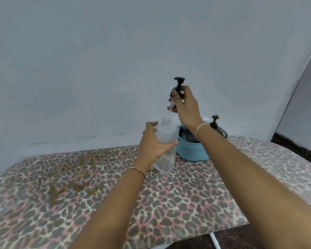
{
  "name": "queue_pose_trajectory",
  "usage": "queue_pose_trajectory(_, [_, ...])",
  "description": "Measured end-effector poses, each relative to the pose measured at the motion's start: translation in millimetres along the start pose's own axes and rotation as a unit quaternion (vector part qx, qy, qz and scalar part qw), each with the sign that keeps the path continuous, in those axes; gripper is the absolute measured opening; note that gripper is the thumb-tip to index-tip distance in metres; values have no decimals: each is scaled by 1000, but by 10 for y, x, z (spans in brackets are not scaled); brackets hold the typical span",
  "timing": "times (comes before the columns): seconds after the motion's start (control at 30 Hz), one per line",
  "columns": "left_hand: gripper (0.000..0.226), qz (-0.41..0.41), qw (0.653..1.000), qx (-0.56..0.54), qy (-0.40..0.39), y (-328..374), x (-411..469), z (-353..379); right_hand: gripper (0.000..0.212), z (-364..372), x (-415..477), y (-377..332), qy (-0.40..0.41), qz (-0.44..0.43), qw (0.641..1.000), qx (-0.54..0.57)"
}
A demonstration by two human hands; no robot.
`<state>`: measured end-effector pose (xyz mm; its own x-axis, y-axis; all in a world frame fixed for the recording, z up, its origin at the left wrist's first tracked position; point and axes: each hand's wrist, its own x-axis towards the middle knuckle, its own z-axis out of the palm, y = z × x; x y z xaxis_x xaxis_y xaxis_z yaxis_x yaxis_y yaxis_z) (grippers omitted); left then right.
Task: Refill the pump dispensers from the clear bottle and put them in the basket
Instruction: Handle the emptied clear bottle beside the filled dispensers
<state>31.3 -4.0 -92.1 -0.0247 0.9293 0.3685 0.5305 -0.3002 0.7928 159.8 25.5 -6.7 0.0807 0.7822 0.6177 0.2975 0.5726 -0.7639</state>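
No legible labels; left hand (153, 141) wraps one clear bottle (166, 150), right hand (184, 105) pinches one black pump head (178, 85); one basket (192, 150).

Clear glossy plastic bottle (166, 141), matt black plastic pump (178, 85), woven-look teal basket (190, 152), leopard-print cloth (169, 194)
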Motion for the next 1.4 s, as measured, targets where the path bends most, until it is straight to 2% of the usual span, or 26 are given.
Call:
queue_pose_trajectory(0.2, [97, -4, 1000, -12, -3, -49, 62, -22, 22, 99, -53, 184, -27, 19, 999, 19])
queue_pose_trajectory(0.4, [96, -27, 1000, 5, -13, 7, 21, -73, 16, 67, -87, 130, -69, 55, 993, 73])
queue_pose_trajectory(0.57, [92, -61, 996, 46, -53, 168, 27, -198, 25, 8, -179, 97, -153, 117, 981, 24])
queue_pose_trajectory(0.67, [90, -91, 990, 70, -78, 307, 54, -291, 25, -31, -250, 79, -172, 145, 974, 4])
queue_pose_trajectory(0.77, [88, -115, 984, 85, -103, 431, 81, -372, 24, -62, -245, 26, -173, 184, 967, -8])
queue_pose_trajectory(0.93, [85, -142, 972, 122, -139, 564, 138, -470, 32, -59, -203, -38, -169, 243, 955, -16])
queue_pose_trajectory(1.13, [78, -164, 962, 149, -160, 657, 182, -508, 17, -19, -234, -107, -120, 263, 957, -25])
queue_pose_trajectory(1.3, [67, -163, 949, 209, -169, 721, 228, -529, 31, 3, -217, -195, -97, 292, 951, -32])
queue_pose_trajectory(1.4, [63, -159, 948, 221, -167, 709, 262, -501, 32, 10, -264, -188, -113, 283, 952, -18])
